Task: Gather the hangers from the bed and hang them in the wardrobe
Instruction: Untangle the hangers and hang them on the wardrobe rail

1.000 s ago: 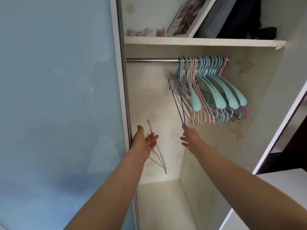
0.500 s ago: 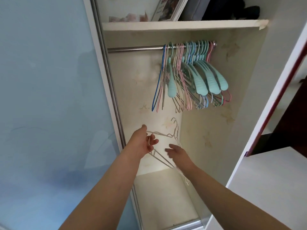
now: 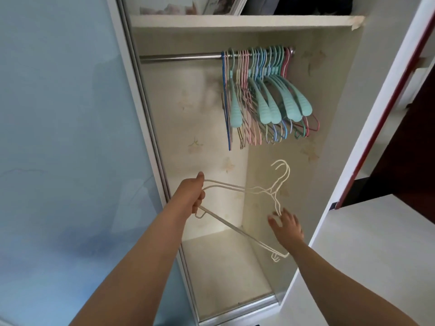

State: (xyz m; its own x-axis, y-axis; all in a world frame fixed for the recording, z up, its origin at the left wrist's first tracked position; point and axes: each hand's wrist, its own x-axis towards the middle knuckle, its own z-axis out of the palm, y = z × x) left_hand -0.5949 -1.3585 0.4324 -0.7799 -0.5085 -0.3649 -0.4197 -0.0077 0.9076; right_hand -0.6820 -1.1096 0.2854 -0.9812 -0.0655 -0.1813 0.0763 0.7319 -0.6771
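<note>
My left hand [image 3: 191,195] grips one end of two thin white wire hangers [image 3: 237,189], held together inside the open wardrobe with their hooks pointing up to the right. My right hand [image 3: 286,227] is spread open just under the hangers' right shoulder, fingers apart, at most brushing the wire. Above, a metal rail [image 3: 179,58] carries a bunch of hung hangers [image 3: 263,95]: teal wide-shouldered ones, pink, blue and pale wire ones, packed at the rail's right end.
The blue frosted sliding door [image 3: 66,137] covers the left side. A shelf [image 3: 235,21] with books and dark items runs above the rail. The wardrobe's right side panel [image 3: 367,137] and floor [image 3: 226,267] bound the compartment. The rail's left half is bare.
The white hangers have swung from hanging down in my left hand to lying spread with hooks up. My right hand dropped from the hung bunch to below the white hangers. The camera tilted downward.
</note>
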